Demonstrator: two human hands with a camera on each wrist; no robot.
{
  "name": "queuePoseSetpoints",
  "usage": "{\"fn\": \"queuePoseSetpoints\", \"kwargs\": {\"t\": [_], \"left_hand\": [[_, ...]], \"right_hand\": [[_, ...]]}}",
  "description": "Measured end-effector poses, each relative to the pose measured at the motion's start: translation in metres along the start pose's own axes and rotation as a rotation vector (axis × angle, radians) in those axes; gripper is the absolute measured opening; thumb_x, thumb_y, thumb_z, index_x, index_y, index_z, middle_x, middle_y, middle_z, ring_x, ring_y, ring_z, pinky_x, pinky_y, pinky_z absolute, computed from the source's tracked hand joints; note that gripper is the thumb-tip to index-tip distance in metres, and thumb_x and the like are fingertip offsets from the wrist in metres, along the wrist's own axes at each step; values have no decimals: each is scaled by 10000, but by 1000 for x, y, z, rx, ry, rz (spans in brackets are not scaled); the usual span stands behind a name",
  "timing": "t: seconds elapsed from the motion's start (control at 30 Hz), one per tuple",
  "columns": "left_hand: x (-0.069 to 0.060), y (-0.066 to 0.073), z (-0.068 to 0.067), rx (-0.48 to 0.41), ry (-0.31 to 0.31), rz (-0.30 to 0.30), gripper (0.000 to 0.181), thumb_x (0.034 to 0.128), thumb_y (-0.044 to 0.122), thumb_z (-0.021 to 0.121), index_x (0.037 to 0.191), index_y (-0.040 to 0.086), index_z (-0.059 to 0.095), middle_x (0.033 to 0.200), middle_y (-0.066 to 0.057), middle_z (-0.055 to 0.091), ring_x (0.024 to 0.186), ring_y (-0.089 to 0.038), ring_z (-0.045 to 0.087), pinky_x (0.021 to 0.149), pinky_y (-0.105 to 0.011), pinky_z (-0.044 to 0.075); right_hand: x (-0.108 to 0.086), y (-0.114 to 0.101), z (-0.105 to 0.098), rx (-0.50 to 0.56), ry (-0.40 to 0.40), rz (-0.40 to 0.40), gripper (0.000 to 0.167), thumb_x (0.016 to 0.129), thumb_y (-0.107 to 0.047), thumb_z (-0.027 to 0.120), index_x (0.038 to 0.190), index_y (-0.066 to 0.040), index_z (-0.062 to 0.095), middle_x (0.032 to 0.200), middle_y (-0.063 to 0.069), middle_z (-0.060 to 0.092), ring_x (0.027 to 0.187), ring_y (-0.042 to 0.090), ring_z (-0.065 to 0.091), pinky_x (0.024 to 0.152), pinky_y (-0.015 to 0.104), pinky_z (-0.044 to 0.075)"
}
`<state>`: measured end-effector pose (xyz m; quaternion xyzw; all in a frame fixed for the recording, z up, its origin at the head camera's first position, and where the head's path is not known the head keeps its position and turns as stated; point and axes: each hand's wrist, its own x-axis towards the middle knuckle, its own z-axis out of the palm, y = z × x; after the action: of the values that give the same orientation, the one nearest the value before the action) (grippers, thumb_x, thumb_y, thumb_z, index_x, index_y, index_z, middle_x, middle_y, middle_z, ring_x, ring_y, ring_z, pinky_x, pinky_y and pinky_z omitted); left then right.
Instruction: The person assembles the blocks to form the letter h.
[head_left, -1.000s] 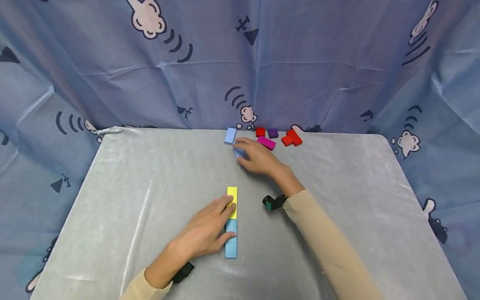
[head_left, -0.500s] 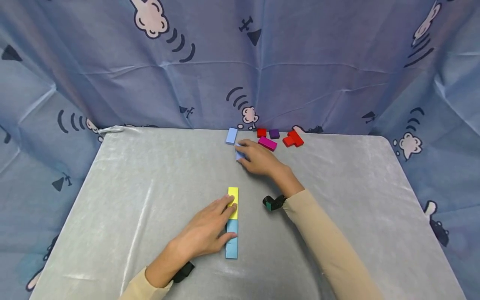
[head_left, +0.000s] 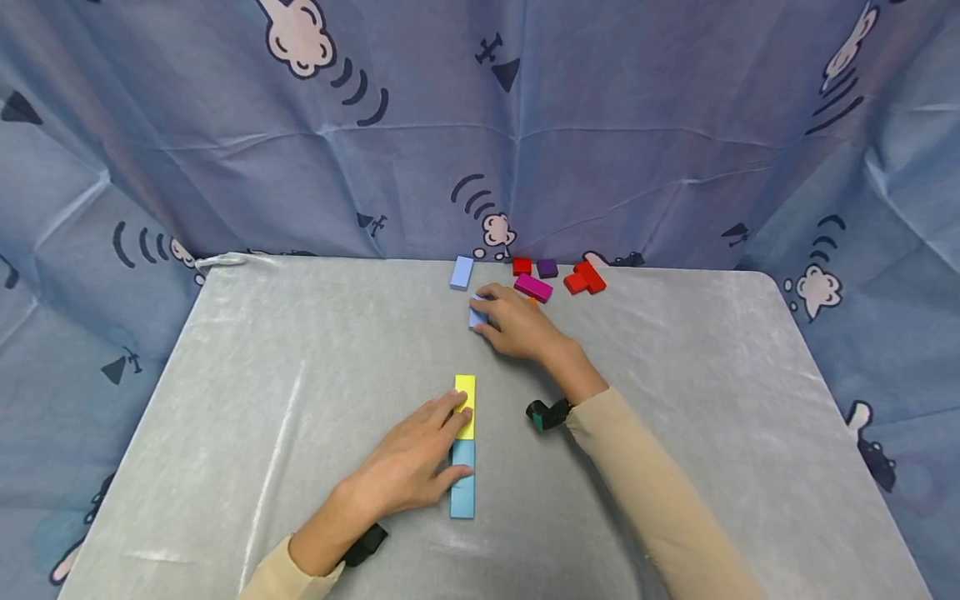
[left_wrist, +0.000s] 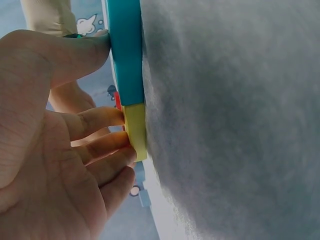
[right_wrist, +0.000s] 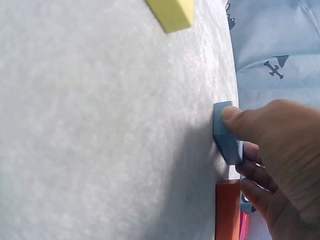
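Observation:
A yellow block (head_left: 465,407) and light-blue blocks (head_left: 462,492) lie end to end in an upright column on the table. The left hand (head_left: 408,454) rests along their left side, fingertips on the yellow block and thumb on the blue; the left wrist view shows its nearly straight fingers touching the yellow block (left_wrist: 135,132). Farther back, the right hand (head_left: 525,325) pinches a periwinkle block (head_left: 477,315) between thumb and fingers. In the right wrist view the thumb presses this block's (right_wrist: 226,135) near face, with an orange block (right_wrist: 227,210) just beside the hand.
Along the table's back edge lie another periwinkle block (head_left: 462,272), a small red block (head_left: 522,266), a purple block (head_left: 547,267), a magenta block (head_left: 533,287) and red pieces (head_left: 588,277). A patterned blue curtain (head_left: 420,150) hangs behind the table (head_left: 360,333).
The right hand has moved slightly toward the table's front with the periwinkle block, away from the other periwinkle block. An orange bit now shows behind the hand. The left hand has stayed in place.

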<state>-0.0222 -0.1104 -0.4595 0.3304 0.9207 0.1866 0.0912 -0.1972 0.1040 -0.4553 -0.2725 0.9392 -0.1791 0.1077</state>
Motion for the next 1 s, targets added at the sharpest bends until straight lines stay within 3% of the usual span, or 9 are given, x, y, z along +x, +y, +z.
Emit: {"fn": "queuePoseSetpoints", "kwargs": {"t": [0.57,1.0], "left_hand": [[0,-1,-1,22,7,17,689,984,449,744,1501,35,556,1633,-153,468,1539,-272,449,1321,-426,357],[0,-1,0,19,9,15,694,982,452,747,1501,33,558,1629,-148,478,1546,-267,441,1328,-423,344]], "right_hand": [[-18,-14,3,60,36,-69,513,1010,-287,734,1466,-72,636,1469,152,620,1374,323,579,1228,491,483],[-32,-24,9,123,35,-76,500,988,-307,763,1436,-105,670,1455,124,637,1375,301,594,1209,483,506]]}}
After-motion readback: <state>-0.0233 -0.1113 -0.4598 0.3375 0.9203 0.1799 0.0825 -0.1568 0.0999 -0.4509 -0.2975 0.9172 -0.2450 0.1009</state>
